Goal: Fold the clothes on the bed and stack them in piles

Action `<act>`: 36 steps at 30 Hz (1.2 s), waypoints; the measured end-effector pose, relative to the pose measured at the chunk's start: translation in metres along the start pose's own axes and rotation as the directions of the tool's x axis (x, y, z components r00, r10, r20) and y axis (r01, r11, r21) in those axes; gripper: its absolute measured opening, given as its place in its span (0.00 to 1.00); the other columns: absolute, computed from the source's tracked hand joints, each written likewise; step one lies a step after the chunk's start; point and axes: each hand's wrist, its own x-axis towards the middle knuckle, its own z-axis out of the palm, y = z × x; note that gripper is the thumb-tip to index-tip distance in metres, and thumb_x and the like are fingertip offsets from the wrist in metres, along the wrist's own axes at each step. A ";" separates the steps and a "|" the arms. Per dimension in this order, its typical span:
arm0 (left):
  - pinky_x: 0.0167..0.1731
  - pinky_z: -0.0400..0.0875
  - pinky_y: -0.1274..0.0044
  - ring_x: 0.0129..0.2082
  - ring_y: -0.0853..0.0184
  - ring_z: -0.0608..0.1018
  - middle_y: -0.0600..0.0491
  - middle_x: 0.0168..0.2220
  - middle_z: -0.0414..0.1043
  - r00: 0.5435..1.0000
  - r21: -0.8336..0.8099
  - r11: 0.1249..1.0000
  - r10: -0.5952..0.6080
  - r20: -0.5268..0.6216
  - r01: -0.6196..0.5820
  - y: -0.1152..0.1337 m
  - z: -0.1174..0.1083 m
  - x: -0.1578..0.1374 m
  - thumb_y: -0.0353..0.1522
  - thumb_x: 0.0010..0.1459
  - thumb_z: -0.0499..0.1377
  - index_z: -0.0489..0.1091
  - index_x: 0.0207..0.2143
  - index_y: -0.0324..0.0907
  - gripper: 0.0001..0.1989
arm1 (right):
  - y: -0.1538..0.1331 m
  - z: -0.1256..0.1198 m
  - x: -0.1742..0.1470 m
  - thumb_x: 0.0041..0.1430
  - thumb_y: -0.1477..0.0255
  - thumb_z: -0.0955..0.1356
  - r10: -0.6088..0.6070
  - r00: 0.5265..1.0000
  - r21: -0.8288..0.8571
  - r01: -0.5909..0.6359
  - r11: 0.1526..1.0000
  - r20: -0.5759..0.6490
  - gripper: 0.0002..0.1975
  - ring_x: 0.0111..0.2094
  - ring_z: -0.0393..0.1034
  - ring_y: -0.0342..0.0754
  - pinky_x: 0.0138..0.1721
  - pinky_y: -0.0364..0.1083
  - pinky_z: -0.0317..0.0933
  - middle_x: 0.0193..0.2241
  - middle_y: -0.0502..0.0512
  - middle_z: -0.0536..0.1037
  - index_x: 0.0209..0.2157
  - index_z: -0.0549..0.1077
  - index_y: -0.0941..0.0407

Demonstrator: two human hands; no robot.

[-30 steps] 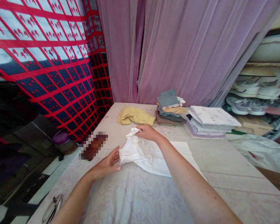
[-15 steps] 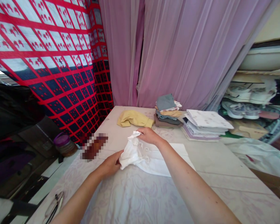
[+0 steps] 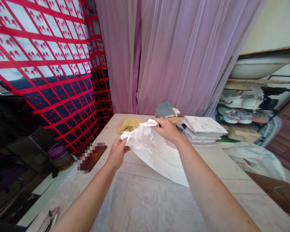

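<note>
**Head view: white cloth held up by two corners**

Head camera shows the white cloth (image 3: 154,151) raised above the table (image 3: 140,206), its long edge running between both hands. Left hand (image 3: 118,152) pinches the near corner with fingers closed; right hand (image 3: 168,129) grips the far bunched corner, fingers curled tight.

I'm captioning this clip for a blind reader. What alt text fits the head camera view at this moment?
Two bare hands hold a crumpled white cloth up above a pale patterned table, the left hand gripping its near corner and the right hand its far edge. Behind lie a yellow garment and stacks of folded clothes, before pink curtains.
</note>
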 end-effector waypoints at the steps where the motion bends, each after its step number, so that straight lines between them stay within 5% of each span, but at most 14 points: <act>1: 0.37 0.71 0.74 0.37 0.65 0.77 0.50 0.41 0.76 1.000 -0.025 0.999 0.021 0.004 -0.021 0.010 0.009 0.005 0.47 0.47 0.62 0.67 0.46 0.43 0.27 | -0.003 -0.011 0.000 0.56 0.66 0.63 -0.014 0.998 0.014 0.015 1.000 -0.058 0.12 0.25 0.63 0.42 0.27 0.39 0.52 0.22 0.47 0.71 0.30 0.75 0.58; 8: 0.31 0.71 0.78 0.29 0.71 0.76 0.55 0.34 0.76 0.972 -0.085 0.977 0.205 0.114 -0.196 0.084 0.051 0.022 0.43 0.43 0.67 0.69 0.41 0.42 0.23 | -0.025 -0.074 -0.004 0.55 0.66 0.67 -0.047 0.945 0.055 0.069 0.996 -0.323 0.13 0.30 0.69 0.44 0.33 0.42 0.61 0.28 0.49 0.77 0.39 0.77 0.57; 14: 0.24 0.69 0.82 0.25 0.73 0.75 0.57 0.31 0.75 0.933 -0.065 0.953 0.304 0.190 -0.298 0.147 0.077 0.017 0.41 0.41 0.68 0.70 0.39 0.42 0.22 | -0.059 -0.111 -0.006 0.53 0.64 0.69 -0.047 0.877 0.080 0.097 0.992 -0.479 0.12 0.28 0.68 0.44 0.30 0.42 0.62 0.25 0.48 0.75 0.35 0.77 0.58; 24: 0.21 0.66 0.83 0.21 0.74 0.73 0.57 0.25 0.72 0.929 0.044 0.959 0.258 0.265 -0.279 0.214 0.101 0.019 0.38 0.47 0.64 0.71 0.38 0.38 0.17 | -0.094 -0.145 -0.005 0.52 0.64 0.70 -0.091 0.815 0.080 0.166 0.983 -0.573 0.13 0.32 0.71 0.46 0.28 0.43 0.63 0.31 0.51 0.78 0.37 0.77 0.57; 29: 0.20 0.66 0.83 0.20 0.73 0.72 0.57 0.23 0.72 0.955 0.109 0.984 0.106 0.278 -0.141 0.164 0.104 0.074 0.38 0.41 0.66 0.70 0.33 0.39 0.17 | -0.029 -0.125 0.014 0.51 0.64 0.69 0.092 0.901 0.140 -0.035 0.990 -0.425 0.16 0.30 0.71 0.47 0.28 0.44 0.63 0.29 0.51 0.78 0.38 0.77 0.59; 32: 0.23 0.67 0.82 0.22 0.73 0.73 0.57 0.25 0.72 0.994 0.254 0.967 -0.040 0.098 0.014 0.095 0.094 0.116 0.37 0.44 0.64 0.69 0.32 0.40 0.13 | 0.035 -0.078 0.024 0.51 0.66 0.68 0.221 0.926 0.118 -0.194 0.974 -0.306 0.13 0.30 0.71 0.48 0.29 0.43 0.64 0.29 0.51 0.79 0.36 0.78 0.59; 36: 0.30 0.70 0.79 0.29 0.69 0.76 0.51 0.33 0.75 0.989 0.363 0.920 -0.148 -0.022 0.146 0.006 0.065 0.153 0.34 0.47 0.62 0.69 0.38 0.40 0.14 | 0.110 -0.005 0.020 0.55 0.70 0.64 0.476 0.873 -0.027 -0.481 0.876 -0.107 0.17 0.35 0.72 0.45 0.37 0.43 0.64 0.33 0.51 0.80 0.46 0.74 0.56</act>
